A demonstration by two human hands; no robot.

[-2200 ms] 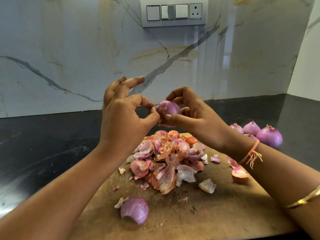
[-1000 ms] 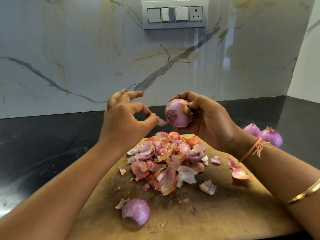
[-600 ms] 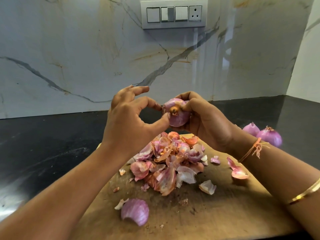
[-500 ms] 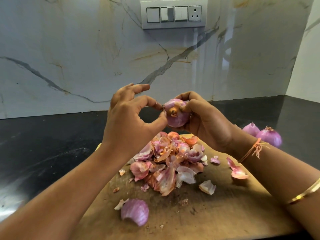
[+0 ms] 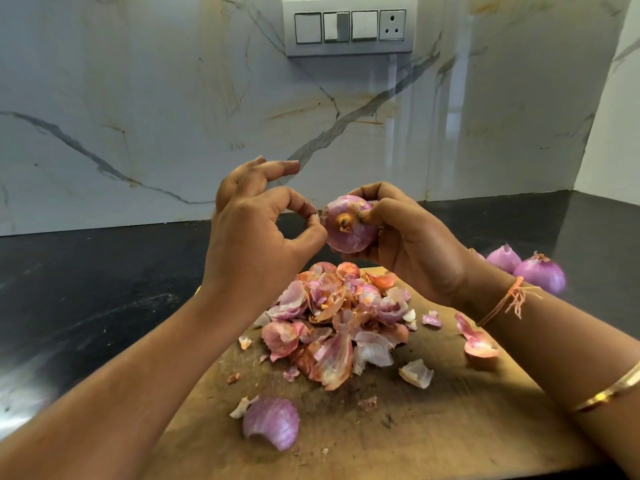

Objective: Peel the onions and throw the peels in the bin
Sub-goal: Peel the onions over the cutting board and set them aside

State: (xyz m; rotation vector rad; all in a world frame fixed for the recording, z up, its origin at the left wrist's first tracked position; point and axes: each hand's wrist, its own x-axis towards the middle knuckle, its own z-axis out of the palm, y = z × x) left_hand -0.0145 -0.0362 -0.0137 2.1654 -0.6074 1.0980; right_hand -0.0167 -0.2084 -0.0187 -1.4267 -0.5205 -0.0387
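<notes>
Purple onion (image 5: 349,226) up above wooden board (image 5: 450,427), right hand (image 5: 415,244) curled round it, root end facing out. Left hand (image 5: 256,237) pinching at its left edge with thumb and forefinger, other fingers splayed. Big peel heap (image 5: 339,317) on board: several look done. More onions (image 5: 540,273) on black counter (image 5: 104,289), peeled or not, can't tell. No bin in sight; binning all to come.

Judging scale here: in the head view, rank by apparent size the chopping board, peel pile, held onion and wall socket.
Chopping board
Peel pile
Held onion
Wall socket, though it is farther off
</notes>
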